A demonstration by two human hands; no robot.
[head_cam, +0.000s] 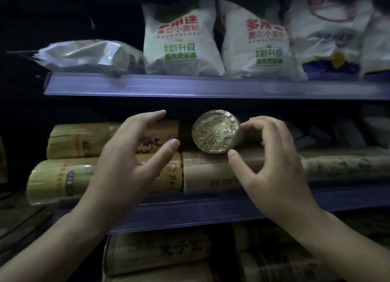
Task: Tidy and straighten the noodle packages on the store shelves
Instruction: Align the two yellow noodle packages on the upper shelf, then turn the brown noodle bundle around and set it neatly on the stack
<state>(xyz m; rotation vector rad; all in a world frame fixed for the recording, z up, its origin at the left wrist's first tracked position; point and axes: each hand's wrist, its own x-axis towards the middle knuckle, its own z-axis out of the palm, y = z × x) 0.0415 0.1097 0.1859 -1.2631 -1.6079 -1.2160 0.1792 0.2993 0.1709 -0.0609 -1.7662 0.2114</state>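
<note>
On the middle shelf, a round noodle bundle [215, 131] points its golden end at me, lying on top of a sideways tan package [209, 174]. My right hand [272, 165] curls around its right side, fingers at the top edge and thumb at the bottom edge. My left hand [130, 155] hovers open just left of it, in front of two yellow-green noodle packages [80, 140] stacked lengthwise. More tan noodle rolls [346, 165] lie to the right, dim.
A blue price rail [211, 85] edges the upper shelf, which holds white flour bags [179, 39] and a crumpled silver bag [84, 53]. Another blue rail [200, 210] fronts the middle shelf. Below lie more noodle packages [158, 252]. The left side is dark.
</note>
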